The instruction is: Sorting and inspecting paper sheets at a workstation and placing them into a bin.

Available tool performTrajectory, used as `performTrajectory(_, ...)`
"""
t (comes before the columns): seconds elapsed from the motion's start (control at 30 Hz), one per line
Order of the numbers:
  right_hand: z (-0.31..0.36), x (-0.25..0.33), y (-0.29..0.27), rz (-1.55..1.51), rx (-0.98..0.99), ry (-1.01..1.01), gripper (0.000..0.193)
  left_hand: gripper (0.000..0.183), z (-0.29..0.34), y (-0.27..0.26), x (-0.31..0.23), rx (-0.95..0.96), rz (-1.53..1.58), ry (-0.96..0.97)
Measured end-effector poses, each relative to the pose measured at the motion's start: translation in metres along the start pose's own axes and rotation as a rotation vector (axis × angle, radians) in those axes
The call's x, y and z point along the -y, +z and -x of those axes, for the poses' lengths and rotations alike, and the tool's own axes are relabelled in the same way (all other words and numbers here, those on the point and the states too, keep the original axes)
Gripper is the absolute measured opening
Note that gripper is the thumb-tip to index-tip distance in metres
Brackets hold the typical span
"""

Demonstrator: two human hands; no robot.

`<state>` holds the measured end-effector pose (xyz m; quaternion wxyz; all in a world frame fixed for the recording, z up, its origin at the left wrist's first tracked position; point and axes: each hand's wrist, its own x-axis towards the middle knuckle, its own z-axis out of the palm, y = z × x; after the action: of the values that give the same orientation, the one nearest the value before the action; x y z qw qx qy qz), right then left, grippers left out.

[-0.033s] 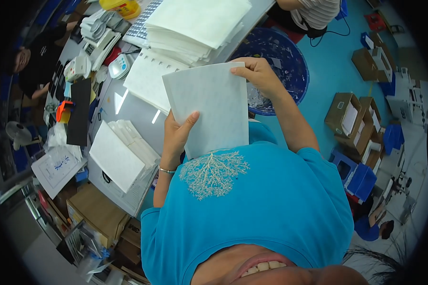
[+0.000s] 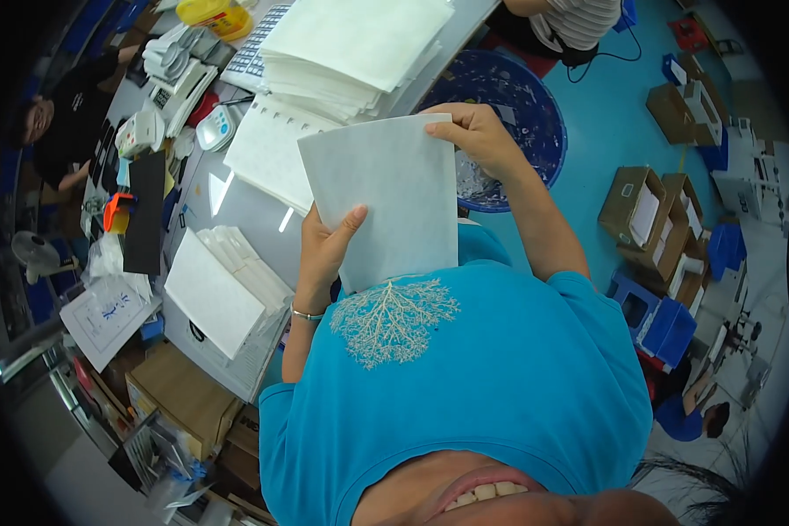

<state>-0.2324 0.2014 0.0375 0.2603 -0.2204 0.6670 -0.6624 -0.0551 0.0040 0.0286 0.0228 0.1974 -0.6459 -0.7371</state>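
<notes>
I hold a white rectangular sheet (image 2: 386,197) upright in front of my blue shirt, above the grey table (image 2: 245,219). My left hand (image 2: 324,254) grips its lower left edge, thumb on the front, and there is a thin bracelet on that wrist. My right hand (image 2: 473,136) pinches the top right corner. Behind the sheet, a tall stack of similar white sheets (image 2: 359,44) stands on the table, with a flat, hole-edged white sheet (image 2: 267,153) lying beside it. A lower pile of white sheets (image 2: 215,294) rests on the table by my left elbow.
A round blue bin (image 2: 526,96) stands on the blue floor under my right arm. Open cardboard boxes (image 2: 644,206) and blue crates (image 2: 666,324) lie to the right. A keyboard (image 2: 254,48), a black slab (image 2: 145,210) and small devices crowd the table's far left. One person (image 2: 61,123) sits far left, another (image 2: 570,22) at the top.
</notes>
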Motion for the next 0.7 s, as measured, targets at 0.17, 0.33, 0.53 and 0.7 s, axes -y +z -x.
performTrajectory(0.17,0.021,0.006,-0.06,0.095,-0.067,-0.053,0.025,0.033,-0.017,0.046,-0.012,0.107,-0.144,0.064)
performTrajectory(0.33,0.041,0.01,-0.094,0.327,-0.243,-0.021,0.024,0.03,-0.018,0.102,-0.026,0.12,-0.387,0.183)
performTrajectory(0.53,0.053,0.01,-0.142,0.413,-0.366,0.009,0.024,0.032,-0.035,0.15,-0.03,0.148,-0.42,0.221)
performTrajectory(0.7,0.063,0.004,-0.195,-0.578,0.014,0.093,0.036,0.04,-0.06,0.166,-0.001,0.178,-0.118,0.111)
